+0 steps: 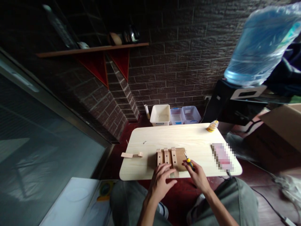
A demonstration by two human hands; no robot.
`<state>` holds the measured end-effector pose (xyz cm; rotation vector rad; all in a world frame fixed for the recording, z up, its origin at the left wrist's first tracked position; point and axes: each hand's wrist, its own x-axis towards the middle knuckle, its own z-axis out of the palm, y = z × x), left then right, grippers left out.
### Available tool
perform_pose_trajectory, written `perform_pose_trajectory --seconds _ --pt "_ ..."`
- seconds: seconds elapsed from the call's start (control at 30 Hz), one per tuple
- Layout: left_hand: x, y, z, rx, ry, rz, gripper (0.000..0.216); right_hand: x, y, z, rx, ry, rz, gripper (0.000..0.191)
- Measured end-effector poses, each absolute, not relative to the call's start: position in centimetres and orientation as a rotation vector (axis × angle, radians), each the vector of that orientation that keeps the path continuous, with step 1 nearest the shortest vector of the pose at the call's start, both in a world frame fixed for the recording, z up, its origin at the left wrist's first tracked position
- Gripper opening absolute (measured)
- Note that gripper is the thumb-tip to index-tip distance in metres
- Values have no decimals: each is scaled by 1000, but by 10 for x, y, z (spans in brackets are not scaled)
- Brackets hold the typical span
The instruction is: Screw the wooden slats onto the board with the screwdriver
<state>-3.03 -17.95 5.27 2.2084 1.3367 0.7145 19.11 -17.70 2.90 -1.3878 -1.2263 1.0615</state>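
My right hand [197,174] is closed round a screwdriver [190,164] with a yellow and black handle, its metal tip pointing up and away from me. Spread over the near edge of a brown cardboard box [181,157] is my left hand [162,180], its fingers apart. Three light wooden strips [166,156] with dark holes lie side by side across the box. Whether the left fingertips touch the strips, I cannot tell. Another wooden piece [128,155] with a raised end rests at the table's left side. A small metal bit [145,142] lies behind it.
The pale wooden table [174,133] carries a yellow-based clear container [213,126] at the back right and a blurred pink object [222,156]. Plastic bins [160,114] stand behind the table. A large water bottle [256,47] sits on a dispenser, with a cardboard carton [279,135] at right.
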Motion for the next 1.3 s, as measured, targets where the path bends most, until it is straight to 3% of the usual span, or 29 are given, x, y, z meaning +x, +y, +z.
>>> perform_pose_trajectory --seconds 0.2,0.7,1.3 --pt "-23 -180 53 2287 1246 726 32 183 -172 20 -1344 -1254 1093 53" --pt "-25 -200 38 2431 1152 810 30 183 -192 21 -1375 -1252 1072 56" --pt "-21 -198 39 2364 1156 773 33 177 -170 0 -1288 -1534 1036 31"
